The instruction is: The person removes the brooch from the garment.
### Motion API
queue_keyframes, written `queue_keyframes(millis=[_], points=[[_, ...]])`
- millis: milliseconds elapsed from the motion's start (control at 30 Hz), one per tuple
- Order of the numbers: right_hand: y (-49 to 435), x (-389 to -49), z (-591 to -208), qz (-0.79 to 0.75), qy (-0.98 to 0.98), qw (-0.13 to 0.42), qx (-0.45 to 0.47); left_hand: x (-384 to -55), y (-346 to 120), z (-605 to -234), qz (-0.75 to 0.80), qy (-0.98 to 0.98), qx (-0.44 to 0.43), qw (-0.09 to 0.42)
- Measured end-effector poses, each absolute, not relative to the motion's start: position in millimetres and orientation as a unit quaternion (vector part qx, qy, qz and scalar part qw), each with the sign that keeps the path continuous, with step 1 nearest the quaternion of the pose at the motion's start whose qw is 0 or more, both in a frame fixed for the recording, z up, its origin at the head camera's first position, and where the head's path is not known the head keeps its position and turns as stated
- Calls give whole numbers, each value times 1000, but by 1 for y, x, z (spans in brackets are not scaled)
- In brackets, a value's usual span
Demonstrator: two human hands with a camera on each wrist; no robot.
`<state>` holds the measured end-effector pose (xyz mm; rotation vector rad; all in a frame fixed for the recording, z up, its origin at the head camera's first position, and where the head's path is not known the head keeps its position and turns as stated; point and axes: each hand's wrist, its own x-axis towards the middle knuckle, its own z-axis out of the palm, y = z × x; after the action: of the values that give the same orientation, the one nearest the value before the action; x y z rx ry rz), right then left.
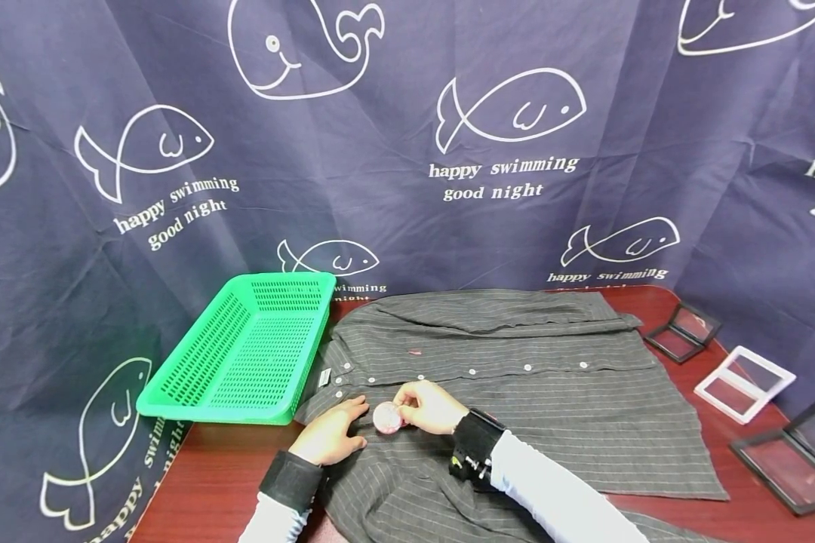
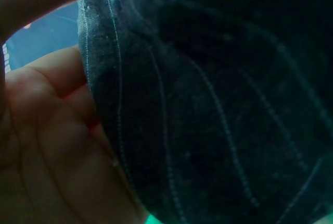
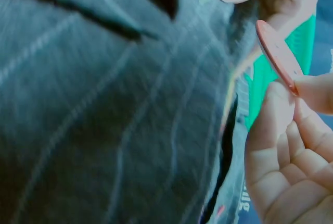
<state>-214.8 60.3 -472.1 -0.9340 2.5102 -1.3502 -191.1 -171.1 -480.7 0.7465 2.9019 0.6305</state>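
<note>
Pink disc (image 1: 386, 418) in right grip (image 1: 433, 408)

We see a reddish-brown tabletop (image 1: 197, 475). On it we find a green basket (image 1: 210, 414) at the left, a dark grey striped shirt (image 1: 523, 403) spread across the middle, and, along the right, a small black case (image 1: 675, 344), a white frame (image 1: 745, 385) and a larger black case (image 1: 784, 466).

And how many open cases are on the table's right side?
3: a far black case, a white case in the middle and a near black case, partly cut off.
</note>
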Motion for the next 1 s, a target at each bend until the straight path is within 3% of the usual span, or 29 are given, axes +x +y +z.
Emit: queue_keyframes(millis=[233, 433, 1000], points=[[77, -219, -468, -504, 815, 88, -272, -191, -171, -480, 207, 947, 244, 40], [94, -222, -466, -486, 828, 19, -281, -190, -171, -480, 204, 947, 244, 38], [150, -222, -459, -545, 806, -39, -227, -190, -169, -479, 206, 949, 236, 38]])
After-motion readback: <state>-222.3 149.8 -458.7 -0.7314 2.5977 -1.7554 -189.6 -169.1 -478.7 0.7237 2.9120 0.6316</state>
